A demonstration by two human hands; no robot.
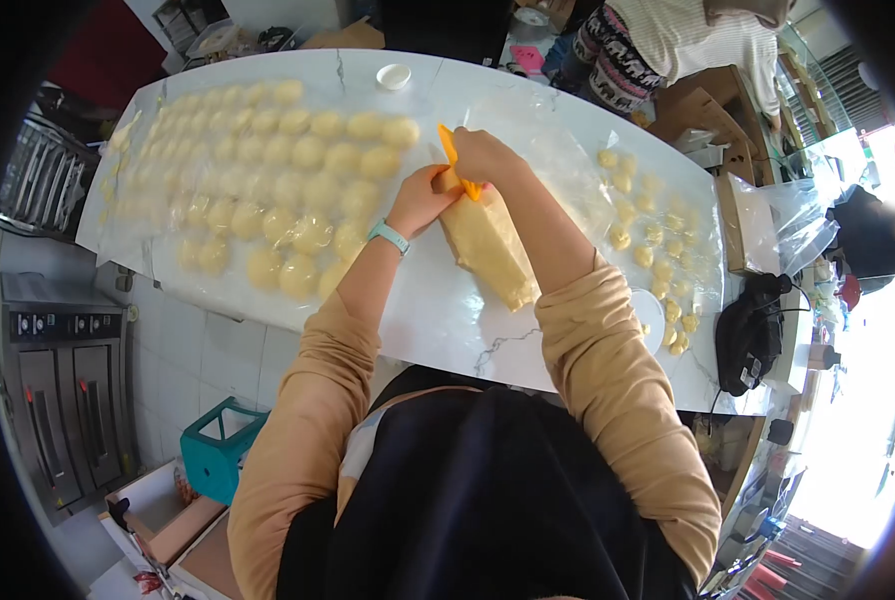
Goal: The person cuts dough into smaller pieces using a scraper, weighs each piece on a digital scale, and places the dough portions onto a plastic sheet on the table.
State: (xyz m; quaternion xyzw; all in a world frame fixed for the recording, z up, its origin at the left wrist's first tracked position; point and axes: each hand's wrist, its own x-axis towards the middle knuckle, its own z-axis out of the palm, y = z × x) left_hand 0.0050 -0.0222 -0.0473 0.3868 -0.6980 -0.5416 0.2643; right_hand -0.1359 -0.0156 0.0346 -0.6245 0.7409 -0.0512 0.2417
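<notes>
In the head view, grips an orange scraper (447, 146) in the right hand (488, 160), with fingers closed round it, at the far end of a dough slab (493, 250). Rests the left hand (423, 200), half curled, against that same end; cannot tell of any firm grasp there. On the table (423, 310), with the slab stretched from the middle towards the near edge; to the left, under clear plastic, with rows of dough balls (313, 232); towards the right edge, with smaller pieces (644, 256); near the far edge, with a white bowl (394, 77).
</notes>
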